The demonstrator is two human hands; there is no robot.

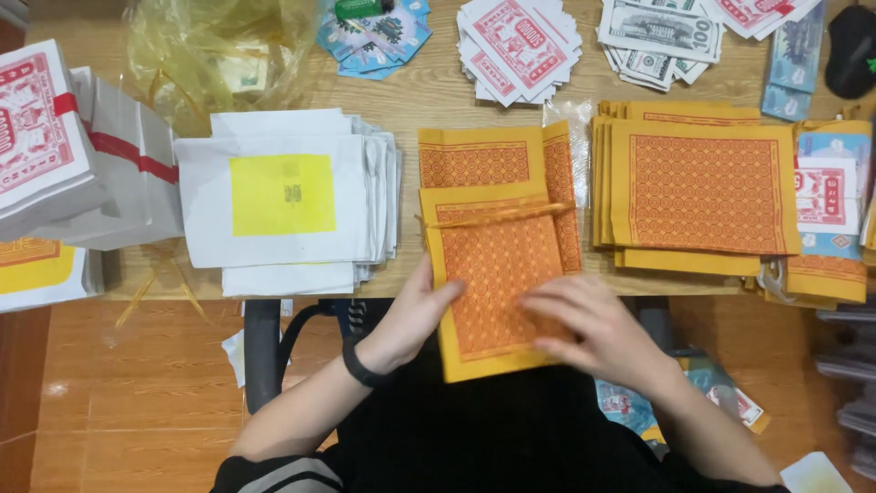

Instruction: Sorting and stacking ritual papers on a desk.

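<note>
Banded bundles: red-and-white printed paper stacks (41, 137) with red bands, at the table's (429, 91) left edge.
White stack: white sheets with a yellow square (283, 196), left of centre on the table.
Yellow bag: crumpled clear yellow plastic bag (219, 55) at the far edge.
Left hand: left hand (415, 315), black band at the wrist, fingers flat against the left side of the bundle, pinching nothing.
Bundle: yellow paper bundle with orange lattice print (497, 292), tied across its top by a yellow string (497, 216), hanging over the table's near edge toward the lap.
Right hand: right hand (598, 324), fingers spread wide and pressed flat on the bundle's lower right.
Orange stack: matching yellow-and-orange sheets (703, 192), piled near the right edge.
Far edge: red-printed notes (520, 46) and grey banknote-style paper (657, 36).
</note>
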